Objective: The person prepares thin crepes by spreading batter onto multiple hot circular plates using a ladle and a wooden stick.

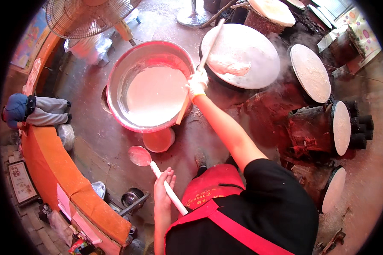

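Note:
My right hand (198, 83), in a pale glove, is closed around a long wooden stick (211, 46). The stick's far end reaches over the left part of a round griddle (259, 55), and its near end passes the right rim of a large metal basin (114, 72). Pale liquid batter (155, 95) fills the lower part of the basin. A thicker, wet patch of batter (230, 67) lies on the pale griddle surface. My left hand (165, 185) holds a ladle by its white handle (171, 194). The ladle's batter-coated bowl (139, 156) hangs in front of the basin.
Several more round griddles, one of them a batter-covered griddle (311, 73), stand in a curve on the right, with steam nearby. A bucket (158, 140) sits under the basin. A caged fan (87, 17) stands far left. A person (40, 110) leans over an orange counter (68, 170).

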The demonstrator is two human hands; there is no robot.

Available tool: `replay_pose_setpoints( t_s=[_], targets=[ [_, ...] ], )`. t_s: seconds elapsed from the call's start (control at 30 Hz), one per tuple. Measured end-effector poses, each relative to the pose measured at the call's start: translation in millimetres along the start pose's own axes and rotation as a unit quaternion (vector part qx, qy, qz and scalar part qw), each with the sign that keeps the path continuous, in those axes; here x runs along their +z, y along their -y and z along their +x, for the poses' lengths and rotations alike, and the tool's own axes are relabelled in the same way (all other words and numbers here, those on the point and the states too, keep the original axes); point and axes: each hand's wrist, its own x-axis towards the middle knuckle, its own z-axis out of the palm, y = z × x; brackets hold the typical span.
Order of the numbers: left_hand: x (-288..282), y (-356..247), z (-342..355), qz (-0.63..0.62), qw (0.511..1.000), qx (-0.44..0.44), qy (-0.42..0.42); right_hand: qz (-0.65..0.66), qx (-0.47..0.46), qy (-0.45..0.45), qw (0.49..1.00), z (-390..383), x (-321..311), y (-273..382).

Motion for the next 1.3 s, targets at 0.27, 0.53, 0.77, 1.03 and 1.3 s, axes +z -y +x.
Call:
replay_pose_setpoints(
  t_s=[0.27, 0.53, 0.77, 1.03, 1.3],
  targets=[
    [9, 6, 26, -0.008, 0.998, -0.032, 0.049, -0.089, -0.004, -0.019, 0.996, -130, -102, 56],
    [68, 16, 21, 0.028, 0.993, -0.027, 0.111, -0.016, -0.005, 0.013, 1.000, -113, -102, 122],
    [116, 33, 17, 0.040, 0.991, -0.008, 0.126, -0.239, 0.124, 0.104, 0.958, -130, -196, 158],
    [183, 67, 8, 0.085, 0.985, -0.004, 0.147, -0.187, 0.087, 0.114, 0.972, -100, -214, 219],
    [237, 91, 0, 0.056, 0.987, 0.024, 0.148, -0.336, 0.174, 0.136, 0.915, -65, -285, 311]
  ],
)
